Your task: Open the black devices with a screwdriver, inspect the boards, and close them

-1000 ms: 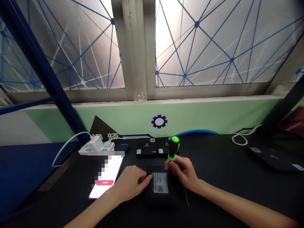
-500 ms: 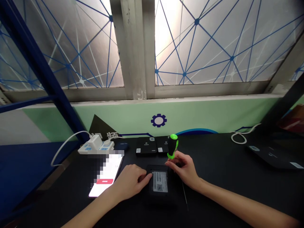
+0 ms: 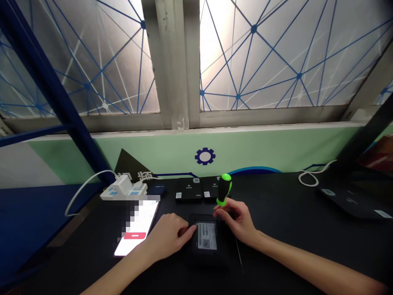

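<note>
A small black box with a white label lies flat on the dark table in front of me. My left hand rests on its left edge, fingers curled and pressed against it. My right hand is closed round the shaft of a screwdriver with a black and green handle, held nearly upright with its tip at the box's upper right corner.
A lit phone lies left of the box. Behind it sit a white power strip with a plugged charger and two black boxes. A thin rod lies right of the box. More black devices and a white cable are at far right.
The screwdriver handle has tipped slightly between frames while its tip stays at the box's corner. My left hand has kept its place on the box.
</note>
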`<action>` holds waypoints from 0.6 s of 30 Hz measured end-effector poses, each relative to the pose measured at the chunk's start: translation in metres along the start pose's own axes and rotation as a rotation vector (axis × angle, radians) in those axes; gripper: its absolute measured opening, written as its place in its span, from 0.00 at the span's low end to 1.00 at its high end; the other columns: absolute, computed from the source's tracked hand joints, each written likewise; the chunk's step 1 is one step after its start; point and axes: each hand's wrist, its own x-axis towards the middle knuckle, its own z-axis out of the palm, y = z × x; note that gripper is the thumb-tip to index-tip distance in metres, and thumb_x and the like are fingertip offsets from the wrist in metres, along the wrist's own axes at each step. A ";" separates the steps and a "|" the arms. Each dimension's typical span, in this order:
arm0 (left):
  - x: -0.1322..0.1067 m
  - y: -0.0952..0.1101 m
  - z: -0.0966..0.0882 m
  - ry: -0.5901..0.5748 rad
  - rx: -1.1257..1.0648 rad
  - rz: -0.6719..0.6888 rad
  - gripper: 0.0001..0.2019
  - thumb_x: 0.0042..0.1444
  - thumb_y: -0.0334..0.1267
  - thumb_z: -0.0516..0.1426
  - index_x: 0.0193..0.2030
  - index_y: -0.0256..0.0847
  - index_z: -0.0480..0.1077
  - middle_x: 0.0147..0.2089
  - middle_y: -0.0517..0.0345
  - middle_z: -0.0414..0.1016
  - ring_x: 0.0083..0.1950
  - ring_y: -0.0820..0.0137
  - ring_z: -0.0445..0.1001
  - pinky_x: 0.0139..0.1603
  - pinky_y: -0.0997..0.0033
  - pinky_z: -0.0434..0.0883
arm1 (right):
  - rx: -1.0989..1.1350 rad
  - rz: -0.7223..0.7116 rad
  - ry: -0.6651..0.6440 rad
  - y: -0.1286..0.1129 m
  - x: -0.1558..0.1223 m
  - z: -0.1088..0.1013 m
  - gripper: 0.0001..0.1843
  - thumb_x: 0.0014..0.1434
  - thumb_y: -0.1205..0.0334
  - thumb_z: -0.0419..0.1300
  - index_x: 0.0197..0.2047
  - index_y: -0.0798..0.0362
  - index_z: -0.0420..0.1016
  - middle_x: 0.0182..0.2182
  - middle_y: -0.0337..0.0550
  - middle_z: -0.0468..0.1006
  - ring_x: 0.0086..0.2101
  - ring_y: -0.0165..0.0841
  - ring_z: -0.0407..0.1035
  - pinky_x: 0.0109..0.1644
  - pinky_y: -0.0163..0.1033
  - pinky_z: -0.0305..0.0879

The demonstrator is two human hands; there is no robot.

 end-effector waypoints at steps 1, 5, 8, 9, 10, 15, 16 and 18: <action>0.000 0.000 0.000 -0.003 0.001 -0.001 0.27 0.69 0.47 0.50 0.18 0.40 0.59 0.18 0.61 0.63 0.21 0.73 0.63 0.26 0.68 0.49 | 0.008 0.000 -0.008 0.000 0.000 0.000 0.13 0.67 0.53 0.60 0.35 0.52 0.77 0.27 0.43 0.82 0.24 0.33 0.73 0.29 0.35 0.68; 0.000 -0.002 0.002 -0.011 0.020 0.002 0.27 0.69 0.48 0.50 0.18 0.39 0.57 0.19 0.61 0.64 0.21 0.73 0.63 0.26 0.68 0.49 | 0.028 -0.009 -0.044 -0.003 -0.001 -0.002 0.12 0.69 0.55 0.58 0.38 0.52 0.77 0.28 0.44 0.81 0.25 0.32 0.71 0.30 0.35 0.68; -0.001 -0.003 0.002 -0.014 0.025 -0.001 0.27 0.69 0.48 0.50 0.18 0.39 0.56 0.19 0.62 0.64 0.21 0.73 0.62 0.26 0.69 0.48 | 0.024 -0.019 -0.061 -0.005 -0.002 -0.002 0.12 0.70 0.56 0.56 0.38 0.52 0.78 0.29 0.43 0.81 0.26 0.31 0.70 0.31 0.35 0.67; -0.001 -0.003 0.003 -0.016 0.026 -0.002 0.27 0.69 0.48 0.49 0.19 0.39 0.56 0.19 0.62 0.64 0.21 0.73 0.62 0.26 0.68 0.48 | 0.020 -0.025 -0.064 -0.005 -0.001 -0.003 0.13 0.70 0.57 0.56 0.37 0.52 0.78 0.29 0.43 0.80 0.26 0.31 0.69 0.31 0.35 0.66; -0.001 -0.004 0.003 -0.017 0.028 -0.003 0.27 0.70 0.48 0.49 0.19 0.39 0.56 0.19 0.62 0.64 0.21 0.73 0.62 0.27 0.68 0.48 | 0.012 -0.032 -0.060 -0.005 -0.001 -0.002 0.13 0.70 0.57 0.56 0.37 0.52 0.78 0.29 0.43 0.80 0.26 0.31 0.69 0.31 0.35 0.66; -0.001 -0.003 0.002 -0.023 0.024 -0.009 0.27 0.69 0.49 0.49 0.19 0.39 0.57 0.19 0.62 0.65 0.22 0.73 0.62 0.27 0.68 0.48 | -0.009 -0.022 0.016 -0.001 0.000 0.001 0.10 0.63 0.56 0.65 0.33 0.53 0.78 0.24 0.39 0.74 0.23 0.30 0.66 0.28 0.35 0.64; -0.001 -0.003 0.002 -0.023 0.025 -0.007 0.27 0.69 0.49 0.49 0.19 0.39 0.57 0.19 0.62 0.65 0.22 0.73 0.62 0.27 0.68 0.48 | 0.018 -0.002 0.037 0.000 0.000 0.002 0.09 0.61 0.56 0.67 0.33 0.52 0.77 0.23 0.39 0.75 0.22 0.30 0.67 0.27 0.35 0.64; -0.001 -0.003 0.002 -0.023 0.025 -0.004 0.27 0.70 0.49 0.49 0.19 0.39 0.56 0.19 0.62 0.65 0.22 0.73 0.62 0.27 0.68 0.48 | 0.091 0.046 0.077 0.002 0.000 0.003 0.11 0.58 0.56 0.70 0.32 0.52 0.76 0.23 0.38 0.76 0.22 0.30 0.68 0.25 0.34 0.65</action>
